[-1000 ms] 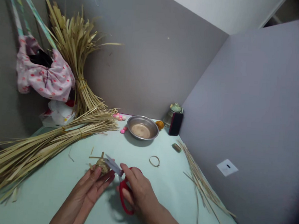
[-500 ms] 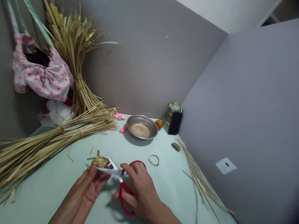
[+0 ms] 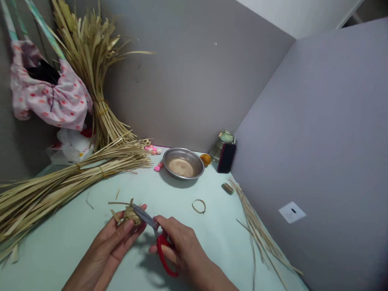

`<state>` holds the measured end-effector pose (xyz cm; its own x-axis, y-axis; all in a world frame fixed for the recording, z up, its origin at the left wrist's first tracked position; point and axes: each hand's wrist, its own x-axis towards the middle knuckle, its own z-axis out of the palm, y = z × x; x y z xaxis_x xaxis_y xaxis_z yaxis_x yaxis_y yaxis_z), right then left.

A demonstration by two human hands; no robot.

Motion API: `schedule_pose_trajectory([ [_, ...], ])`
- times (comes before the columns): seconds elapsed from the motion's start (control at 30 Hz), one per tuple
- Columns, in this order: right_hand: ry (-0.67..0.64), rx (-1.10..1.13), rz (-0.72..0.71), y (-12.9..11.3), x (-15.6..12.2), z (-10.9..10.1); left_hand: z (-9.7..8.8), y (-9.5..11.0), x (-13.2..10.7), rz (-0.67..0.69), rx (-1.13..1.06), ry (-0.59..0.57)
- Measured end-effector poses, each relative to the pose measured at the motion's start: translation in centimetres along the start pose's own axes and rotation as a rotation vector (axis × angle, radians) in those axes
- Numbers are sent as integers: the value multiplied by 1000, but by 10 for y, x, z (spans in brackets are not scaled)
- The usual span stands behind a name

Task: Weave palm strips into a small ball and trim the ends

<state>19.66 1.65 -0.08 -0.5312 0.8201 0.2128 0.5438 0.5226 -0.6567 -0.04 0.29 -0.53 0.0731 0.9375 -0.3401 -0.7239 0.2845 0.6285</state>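
My left hand [image 3: 119, 240] is closed around a small woven straw ball [image 3: 132, 215] in the lower middle of the head view. Loose strip ends stick out from the ball's top and left side. In my right hand [image 3: 185, 249] is a pair of scissors with red handles [image 3: 164, 254]. Its blades are closed together, and their tips lie at the top of the ball beside a strip end. Whether a strip is caught between the blades I cannot tell. My left fingers hide the underside of the ball.
Long straw bundles [image 3: 61, 194] lie on the left of the pale table [image 3: 227, 236]. A metal bowl [image 3: 182, 176] stands at the back, near a phone [image 3: 226, 158] leaning on a glass jar [image 3: 218, 147]. Thin strips [image 3: 261, 230] lie at right; a straw ring [image 3: 198, 206] sits mid-table.
The scissor blades have gone from spread to closed, at the top of the ball. My left hand has turned the ball, so its strip ends point differently.
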Motion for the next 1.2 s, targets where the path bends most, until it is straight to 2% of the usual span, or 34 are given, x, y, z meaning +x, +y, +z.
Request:
schedule_pose_trajectory([
  [0.17,105,202,97,3,2,-12,2,8,-4,-15,-26,22],
  [0.23,120,173,124,5,2,-19,2,12,-4,-11,-51,30],
  [0.4,44,54,167,0,1,-31,0,16,-2,30,-62,49],
  [0.67,-30,52,170,-13,1,-27,1,14,-1,74,27,13],
  [0.9,-73,146,215,-23,1,-25,2,13,-2,97,153,-15],
  [1.07,-76,229,207,-20,-1,-22,-2,11,0,97,157,-25],
  [1.2,-41,184,215,-13,0,-23,-1,14,1,99,153,19],
])
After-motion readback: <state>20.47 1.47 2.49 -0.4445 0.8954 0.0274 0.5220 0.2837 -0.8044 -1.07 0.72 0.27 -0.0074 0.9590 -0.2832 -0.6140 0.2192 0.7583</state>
